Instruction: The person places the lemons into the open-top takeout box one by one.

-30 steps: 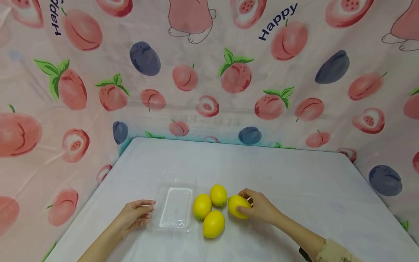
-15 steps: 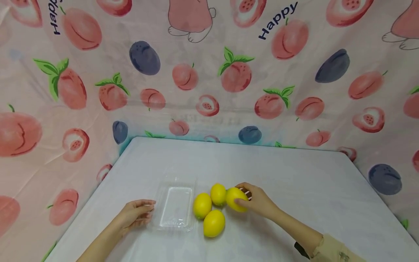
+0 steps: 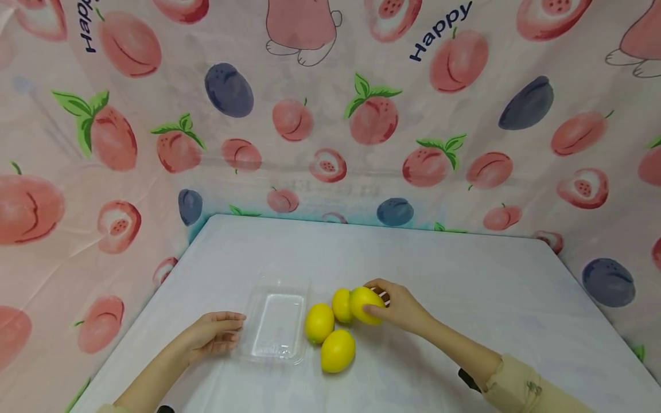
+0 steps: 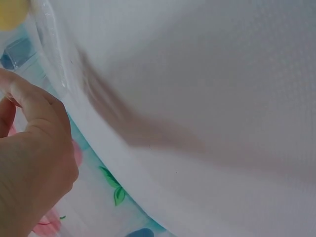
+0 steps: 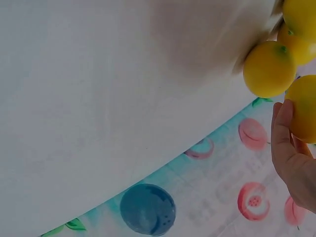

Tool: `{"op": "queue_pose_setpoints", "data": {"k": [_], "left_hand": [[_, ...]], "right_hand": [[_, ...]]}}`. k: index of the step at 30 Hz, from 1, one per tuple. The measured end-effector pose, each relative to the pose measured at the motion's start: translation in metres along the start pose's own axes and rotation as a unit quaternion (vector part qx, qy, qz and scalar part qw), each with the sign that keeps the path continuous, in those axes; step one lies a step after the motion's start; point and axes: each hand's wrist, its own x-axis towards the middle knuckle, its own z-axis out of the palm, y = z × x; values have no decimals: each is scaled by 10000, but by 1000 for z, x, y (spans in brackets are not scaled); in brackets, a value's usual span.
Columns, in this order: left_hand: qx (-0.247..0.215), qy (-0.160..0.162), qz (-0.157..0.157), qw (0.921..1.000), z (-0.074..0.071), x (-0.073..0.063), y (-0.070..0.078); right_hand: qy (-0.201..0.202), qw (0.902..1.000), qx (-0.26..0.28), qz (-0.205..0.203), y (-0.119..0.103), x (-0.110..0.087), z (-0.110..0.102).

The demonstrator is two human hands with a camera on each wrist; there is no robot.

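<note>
White table [image 3: 465,287], clear plastic tray [image 3: 279,326], three lemons [image 3: 338,351]

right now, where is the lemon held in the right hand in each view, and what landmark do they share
Head: held lemon, lower half, just right of centre.
Left wrist: cannot tell; a cut-off lemon at the top left corner may be another.
Right wrist: right edge, about mid-height, partly cut off.
Shared landmark: where the white tabletop meets the fruit-print cloth.
</note>
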Motion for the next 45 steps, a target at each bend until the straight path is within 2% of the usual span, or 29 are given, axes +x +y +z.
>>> {"op": "queue_pose_setpoints", "data": {"k": [11, 20, 30, 39, 45], "left_hand": [[-252, -225, 21, 9994, 0, 2, 0], [-32, 29, -117, 9999, 2, 0, 1], [50, 47, -130, 9999, 0, 2, 2], [-27, -22, -97, 9999, 1, 4, 8], [-72, -78, -105, 9999, 0, 2, 6]], "right_hand": [[-202, 9998, 59, -18, -7, 14, 3], [-491, 9985, 202, -154, -22, 24, 13], [-809, 9962, 135, -302, -44, 43, 20], [-1061, 9911, -320, -734, -61, 64, 21], [-1311, 9826, -703, -1110, -72, 76, 28]]}}
